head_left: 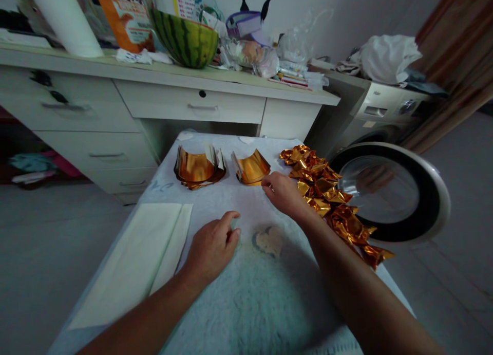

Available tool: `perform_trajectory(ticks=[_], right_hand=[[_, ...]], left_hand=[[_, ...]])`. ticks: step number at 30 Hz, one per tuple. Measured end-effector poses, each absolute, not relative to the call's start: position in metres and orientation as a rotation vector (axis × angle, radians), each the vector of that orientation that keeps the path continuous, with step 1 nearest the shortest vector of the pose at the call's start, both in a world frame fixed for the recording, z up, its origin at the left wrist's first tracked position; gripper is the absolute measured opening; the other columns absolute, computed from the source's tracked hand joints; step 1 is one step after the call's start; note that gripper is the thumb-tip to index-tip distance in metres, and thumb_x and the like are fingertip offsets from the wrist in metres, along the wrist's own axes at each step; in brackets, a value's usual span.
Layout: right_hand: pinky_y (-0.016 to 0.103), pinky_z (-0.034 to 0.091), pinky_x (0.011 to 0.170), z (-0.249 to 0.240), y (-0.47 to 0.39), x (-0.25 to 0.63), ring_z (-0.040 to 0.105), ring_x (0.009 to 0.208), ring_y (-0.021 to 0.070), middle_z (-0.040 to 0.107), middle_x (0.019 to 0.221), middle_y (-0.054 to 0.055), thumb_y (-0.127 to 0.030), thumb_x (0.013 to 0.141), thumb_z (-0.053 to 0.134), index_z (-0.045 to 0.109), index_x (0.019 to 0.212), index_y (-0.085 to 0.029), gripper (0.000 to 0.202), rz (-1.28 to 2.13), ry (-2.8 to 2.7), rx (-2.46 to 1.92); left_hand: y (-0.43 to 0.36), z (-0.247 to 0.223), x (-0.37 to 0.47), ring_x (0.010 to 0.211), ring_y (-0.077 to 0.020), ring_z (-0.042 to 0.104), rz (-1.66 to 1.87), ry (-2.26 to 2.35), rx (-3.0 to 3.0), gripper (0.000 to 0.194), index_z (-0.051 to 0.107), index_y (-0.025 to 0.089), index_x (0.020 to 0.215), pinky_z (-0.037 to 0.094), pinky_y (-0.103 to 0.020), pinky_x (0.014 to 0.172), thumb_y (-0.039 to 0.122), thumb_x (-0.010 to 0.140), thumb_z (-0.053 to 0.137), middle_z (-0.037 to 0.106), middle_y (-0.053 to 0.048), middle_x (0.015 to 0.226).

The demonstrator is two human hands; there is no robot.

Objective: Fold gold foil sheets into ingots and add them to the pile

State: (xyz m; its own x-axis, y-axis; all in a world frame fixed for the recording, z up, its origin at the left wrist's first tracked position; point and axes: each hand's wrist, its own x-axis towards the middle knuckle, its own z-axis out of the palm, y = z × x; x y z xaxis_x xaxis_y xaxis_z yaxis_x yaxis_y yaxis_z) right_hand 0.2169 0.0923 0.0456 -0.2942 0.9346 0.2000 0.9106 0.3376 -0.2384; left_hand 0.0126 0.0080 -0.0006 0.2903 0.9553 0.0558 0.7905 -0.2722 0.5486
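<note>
My left hand (213, 244) hovers over the middle of the cloth-covered table (234, 293), thumb and fingers apart, holding nothing. My right hand (284, 193) is farther forward, its fingers curled together at the near right corner of a small stack of curved gold foil sheets (252, 167). The fingertips are partly hidden, but they appear to pinch that corner. Left of it lies a thicker stack of curved gold foil sheets (196, 167) with pale edges. Along the table's right side, beside my right forearm, runs a heap of folded, crumpled gold foil pieces (321, 183).
A folded white sheet (131, 257) lies at the table's left. Beyond the table stands a white drawer desk (200, 104) bearing a cut watermelon (185, 39), a paper roll (63, 18) and bags. An open washing machine door (389, 190) reaches near the right edge.
</note>
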Motion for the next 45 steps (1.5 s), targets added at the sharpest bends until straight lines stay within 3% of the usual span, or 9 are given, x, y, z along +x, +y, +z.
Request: perform_trajectory(ticks=[3,9,13,20,28,35,45], right_hand=[[0.031,0.043,0.085,0.034,0.106,0.204,0.061,0.093,0.0218,0.07,0.095,0.011,-0.012,0.089,0.051,0.072,0.091,-0.016,0.022,0.112,-2.32,-1.629],[0.04,0.04,0.098,0.011,0.127,0.18,0.054,0.112,0.0303,0.061,0.123,0.02,-0.017,0.088,0.054,0.065,0.119,-0.008,0.034,0.064,-2.258,-1.674],[0.041,0.034,0.107,-0.004,0.134,0.17,0.044,0.128,0.03,0.053,0.139,0.018,-0.023,0.09,0.056,0.056,0.131,-0.008,0.044,0.052,-2.245,-1.666],[0.039,0.03,0.106,-0.018,0.133,0.166,0.042,0.129,0.027,0.065,0.125,0.009,-0.018,0.098,0.042,0.069,0.114,-0.015,0.031,-0.027,-2.24,-1.647],[0.038,0.035,0.085,-0.01,0.126,0.164,0.05,0.1,0.0264,0.069,0.098,0.013,-0.018,0.096,0.048,0.071,0.092,-0.015,0.023,-0.152,-2.129,-1.697],[0.037,0.035,0.081,-0.007,0.121,0.168,0.049,0.1,0.0266,0.069,0.097,0.011,-0.027,0.093,0.058,0.073,0.091,-0.017,0.017,-0.163,-2.121,-1.695],[0.038,0.034,0.08,0.018,0.1,0.176,0.049,0.099,0.0268,0.069,0.099,0.011,-0.021,0.097,0.046,0.074,0.09,-0.017,0.029,-0.176,-2.25,-1.682]], left_hand=[[0.008,-0.001,0.013,0.074,-0.0207,0.065,0.519,1.571,2.164,0.031,0.058,0.018,0.121,0.044,-0.03,0.068,0.023,0.092,0.047,0.066,-0.002,0.075],[0.009,0.0,0.013,0.075,-0.0217,0.064,0.503,1.561,2.16,0.032,0.058,0.017,0.121,0.044,-0.031,0.069,0.022,0.092,0.047,0.067,-0.003,0.077],[0.008,0.0,0.013,0.077,-0.0213,0.064,0.512,1.558,2.17,0.032,0.058,0.016,0.121,0.044,-0.031,0.071,0.02,0.092,0.048,0.067,-0.003,0.078],[0.007,0.001,0.013,0.078,-0.0229,0.064,0.501,1.56,2.165,0.031,0.059,0.015,0.12,0.045,-0.032,0.072,0.019,0.091,0.048,0.067,-0.004,0.079],[0.009,-0.001,0.013,0.078,-0.0239,0.064,0.519,1.539,2.168,0.031,0.06,0.015,0.119,0.044,-0.033,0.071,0.019,0.091,0.047,0.067,-0.005,0.078],[0.007,-0.001,0.013,0.08,-0.0247,0.065,0.513,1.532,2.18,0.031,0.06,0.014,0.118,0.045,-0.034,0.074,0.02,0.091,0.047,0.068,-0.006,0.08],[0.008,-0.003,0.012,0.077,-0.0231,0.064,0.55,1.512,2.172,0.029,0.061,0.016,0.116,0.046,-0.034,0.073,0.019,0.09,0.049,0.066,-0.004,0.076]])
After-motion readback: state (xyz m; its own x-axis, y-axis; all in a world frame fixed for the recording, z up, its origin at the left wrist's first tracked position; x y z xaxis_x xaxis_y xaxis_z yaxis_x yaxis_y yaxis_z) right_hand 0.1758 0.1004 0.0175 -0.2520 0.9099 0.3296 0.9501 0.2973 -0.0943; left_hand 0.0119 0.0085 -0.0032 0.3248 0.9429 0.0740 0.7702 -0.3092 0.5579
